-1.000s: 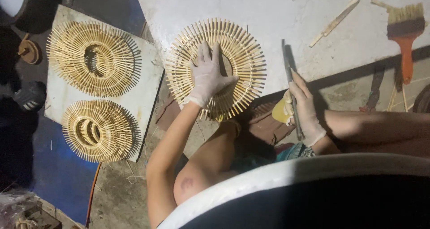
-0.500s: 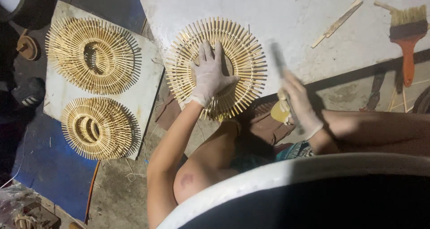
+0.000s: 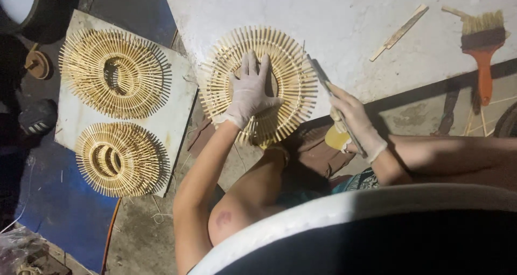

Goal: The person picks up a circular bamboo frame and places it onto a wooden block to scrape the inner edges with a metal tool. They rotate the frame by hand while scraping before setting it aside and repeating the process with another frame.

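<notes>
- Right hand [image 3: 355,121], gloved: grip closed around a long flat blade [image 3: 328,89], its far end against the right rim of the ring [image 3: 261,84].
- Left hand [image 3: 250,92], gloved: no grip, fingers spread flat, pressing down on the ring's middle.
- Ring: round, of pale splayed sticks, lying on a white slab [image 3: 344,22], near its lower edge.
- Left of it, well apart: two more stick rings [image 3: 114,73] [image 3: 119,159] on a pale board [image 3: 177,113].
- Far right on the slab: a red-handled brush [image 3: 482,43], beside a thin wood strip [image 3: 398,33].
</notes>
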